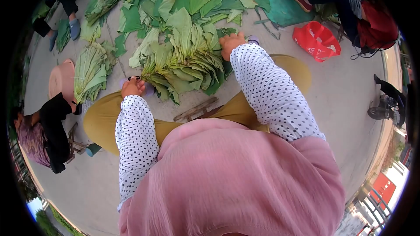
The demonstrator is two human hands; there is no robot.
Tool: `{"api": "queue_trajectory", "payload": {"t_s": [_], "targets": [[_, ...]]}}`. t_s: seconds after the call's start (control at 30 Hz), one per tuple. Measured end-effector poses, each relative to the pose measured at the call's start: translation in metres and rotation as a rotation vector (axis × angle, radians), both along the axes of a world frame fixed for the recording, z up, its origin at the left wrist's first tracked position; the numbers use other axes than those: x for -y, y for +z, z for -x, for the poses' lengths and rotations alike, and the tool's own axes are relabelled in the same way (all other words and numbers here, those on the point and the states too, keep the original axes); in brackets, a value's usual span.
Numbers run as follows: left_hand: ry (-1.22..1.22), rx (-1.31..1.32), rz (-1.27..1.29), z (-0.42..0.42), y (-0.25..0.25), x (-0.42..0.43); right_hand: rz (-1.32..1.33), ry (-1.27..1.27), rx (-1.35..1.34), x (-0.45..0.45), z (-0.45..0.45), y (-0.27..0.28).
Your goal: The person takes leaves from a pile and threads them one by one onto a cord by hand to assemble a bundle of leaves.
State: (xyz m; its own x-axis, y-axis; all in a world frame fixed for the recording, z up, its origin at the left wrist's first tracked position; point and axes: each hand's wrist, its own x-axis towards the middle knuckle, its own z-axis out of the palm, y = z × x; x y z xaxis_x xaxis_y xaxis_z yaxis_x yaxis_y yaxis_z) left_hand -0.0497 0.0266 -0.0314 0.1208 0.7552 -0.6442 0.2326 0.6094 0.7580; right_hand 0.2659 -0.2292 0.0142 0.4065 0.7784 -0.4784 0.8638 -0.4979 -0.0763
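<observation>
A thick overlapping bundle of large green leaves (188,59) lies on the ground in front of my knees, its stem ends toward me. My left hand (133,87) is at the bundle's lower left corner, fingers closed around the leaf ends there; exactly what they pinch is small and partly hidden. At the right edge, my right hand (232,46) has its fingers bent over the leaves, gripping that side. Both arms wear white sleeves with dark dots.
More loose leaves (192,0) spread over a green sheet (282,0) ahead. Another leaf pile (94,70) and a pink basin (62,78) are at left. A red bag (316,41) stands at right. Several other people sit around. A low wooden stool (197,108) shows between my legs.
</observation>
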Motion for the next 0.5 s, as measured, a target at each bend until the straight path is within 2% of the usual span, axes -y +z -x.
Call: {"api": "queue_trajectory", "payload": {"t_s": [0.2, 0.33, 0.5], "targets": [[-0.015, -0.021, -0.009, -0.005, 0.006, 0.004, -0.298, 0.114, -0.116, -0.006, 0.011, 0.000], [-0.006, -0.040, -0.003, -0.004, 0.006, 0.003, -0.229, 0.066, -0.140, -0.006, 0.008, -0.006], [0.005, -0.015, 0.002, -0.004, 0.006, 0.003, -0.198, 0.008, -0.027, 0.007, -0.001, -0.011]]}}
